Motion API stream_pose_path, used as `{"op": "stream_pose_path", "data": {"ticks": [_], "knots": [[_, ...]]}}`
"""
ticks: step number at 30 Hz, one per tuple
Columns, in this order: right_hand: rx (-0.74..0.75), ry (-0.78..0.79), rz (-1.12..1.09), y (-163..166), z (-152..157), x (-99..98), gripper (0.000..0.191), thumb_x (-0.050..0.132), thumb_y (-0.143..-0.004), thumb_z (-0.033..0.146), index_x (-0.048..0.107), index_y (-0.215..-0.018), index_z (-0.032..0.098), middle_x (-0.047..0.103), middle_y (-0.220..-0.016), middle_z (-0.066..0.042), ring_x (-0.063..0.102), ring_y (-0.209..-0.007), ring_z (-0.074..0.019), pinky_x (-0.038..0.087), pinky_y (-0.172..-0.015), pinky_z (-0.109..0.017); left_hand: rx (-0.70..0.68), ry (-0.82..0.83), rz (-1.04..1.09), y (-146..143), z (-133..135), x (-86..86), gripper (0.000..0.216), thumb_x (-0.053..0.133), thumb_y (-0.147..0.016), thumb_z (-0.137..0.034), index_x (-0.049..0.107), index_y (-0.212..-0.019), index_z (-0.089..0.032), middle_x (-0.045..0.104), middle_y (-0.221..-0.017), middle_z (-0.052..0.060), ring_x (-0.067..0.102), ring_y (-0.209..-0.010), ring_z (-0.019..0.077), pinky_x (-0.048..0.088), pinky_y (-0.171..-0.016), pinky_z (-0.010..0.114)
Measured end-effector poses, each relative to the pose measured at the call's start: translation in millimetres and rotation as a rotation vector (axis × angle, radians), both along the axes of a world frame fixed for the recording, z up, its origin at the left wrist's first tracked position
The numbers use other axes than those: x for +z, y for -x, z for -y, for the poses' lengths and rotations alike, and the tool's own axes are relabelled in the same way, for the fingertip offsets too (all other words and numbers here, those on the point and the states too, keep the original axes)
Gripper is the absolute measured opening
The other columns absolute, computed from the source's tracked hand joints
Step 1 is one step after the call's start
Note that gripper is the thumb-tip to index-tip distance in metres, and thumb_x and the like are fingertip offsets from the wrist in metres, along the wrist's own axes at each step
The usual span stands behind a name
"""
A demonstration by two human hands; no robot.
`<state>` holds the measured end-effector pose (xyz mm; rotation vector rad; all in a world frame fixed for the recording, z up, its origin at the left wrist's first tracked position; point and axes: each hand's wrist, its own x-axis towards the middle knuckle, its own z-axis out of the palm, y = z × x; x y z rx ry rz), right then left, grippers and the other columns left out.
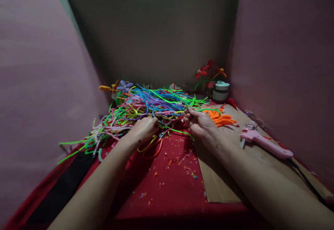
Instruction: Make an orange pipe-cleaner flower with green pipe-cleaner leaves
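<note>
A green chenille stem (212, 110) is pinched between the thumb and fingers of the right hand (200, 122), its long axis running roughly crosswise, with one end extended rightward over the orange chenille pieces (221, 118). By the right hand it is held; the left hand (146, 127) is set lower and leftward, beside the chenille pile (156, 101) and the scissors (160, 140). The right palm is turned partly upward. The left fingers are curled under; whether anything is gripped there cannot be told.
</note>
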<state>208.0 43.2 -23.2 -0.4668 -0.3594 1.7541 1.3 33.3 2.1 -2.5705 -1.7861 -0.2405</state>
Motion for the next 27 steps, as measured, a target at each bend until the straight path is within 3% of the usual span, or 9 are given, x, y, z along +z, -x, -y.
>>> {"op": "stream_pose_path", "data": {"ticks": [7, 10, 14, 16, 18, 21, 27], "knots": [[0.038, -0.01, -0.004, 2.9, 1.1, 2.7, 0.013, 0.049, -0.081, 0.007, 0.055, -0.072, 0.014, 0.054, -0.053, 0.001, 0.045, -0.041, -0.0056, 0.041, -0.039, -0.014, -0.255, -0.089, -0.119, -41.5, 1.8, -19.5, 0.024, 0.042, -0.078, -0.014, 0.064, -0.087, -0.019, 0.064, -0.086, 0.01, 0.058, -0.078, 0.0213, 0.037, -0.071, 0.033], [0.043, -0.029, -0.019, 3.1, 1.9, 3.9, 0.017, 0.044, -0.085, 0.01, 0.056, -0.074, 0.013, 0.053, -0.051, 0.001, 0.044, -0.04, -0.0056, 0.039, -0.038, -0.015, -0.273, -0.137, -0.042, -52.9, -1.4, -31.3, 0.024, 0.043, -0.079, -0.015, 0.066, -0.086, -0.017, 0.063, -0.088, 0.01, 0.056, -0.085, 0.0226, 0.036, -0.08, 0.037], [-0.004, 0.0, -0.018, 1.0, 2.9, 7.8, 0.017, 0.045, -0.084, 0.01, 0.056, -0.072, 0.013, 0.053, -0.05, 0.001, 0.044, -0.039, -0.0055, 0.036, -0.037, -0.015, -0.253, -0.127, 0.071, -47.8, -6.7, -36.5, 0.023, 0.044, -0.081, -0.019, 0.066, -0.076, -0.017, 0.06, -0.083, 0.007, 0.054, -0.076, 0.0176, 0.041, -0.071, 0.03], [-0.029, -0.009, -0.018, -0.8, 2.3, 9.7, 0.016, 0.047, -0.082, 0.009, 0.055, -0.07, 0.013, 0.053, -0.05, 0.002, 0.042, -0.038, -0.0052, 0.035, -0.036, -0.015, -0.285, -0.083, 0.252, -41.4, -7.0, -32.4, 0.021, 0.047, -0.08, -0.022, 0.066, -0.073, -0.017, 0.059, -0.08, 0.005, 0.053, -0.071, 0.0145, 0.042, -0.067, 0.026], [-0.037, -0.018, -0.017, -2.2, 0.9, 10.2, 0.017, 0.047, -0.083, 0.009, 0.055, -0.069, 0.013, 0.053, -0.049, 0.002, 0.042, -0.038, -0.0049, 0.034, -0.035, -0.015, -0.305, -0.014, 0.585, -34.8, -6.2, -25.2, 0.016, 0.054, -0.077, -0.027, 0.066, -0.073, -0.017, 0.06, -0.076, 0.003, 0.053, -0.07, 0.0138, 0.043, -0.067, 0.025], [-0.034, -0.023, -0.001, -2.5, -1.3, 7.1, 0.02, 0.043, -0.085, 0.01, 0.057, -0.07, 0.013, 0.054, -0.049, 0.001, 0.043, -0.038, -0.0051, 0.035, -0.035, -0.015, -0.201, 0.014, 1.045, -25.8, -3.5, -12.5, 0.011, 0.064, -0.069, -0.028, 0.067, -0.07, -0.017, 0.06, -0.072, 0.002, 0.053, -0.068, 0.0141, 0.044, -0.064, 0.025], [0.099, -0.049, 0.182, 6.9, 2.9, -5.8, 0.014, 0.05, -0.082, 0.015, 0.057, -0.07, 0.014, 0.063, -0.055, -0.003, 0.057, -0.046, -0.0107, 0.045, -0.046, -0.021, -0.112, -0.058, 1.371, -14.9, 8.5, 9.5, 0.008, 0.069, -0.064, -0.022, 0.067, -0.07, -0.017, 0.06, -0.075, 0.0, 0.053, -0.066, 0.0105, 0.042, -0.057, 0.019]]}}
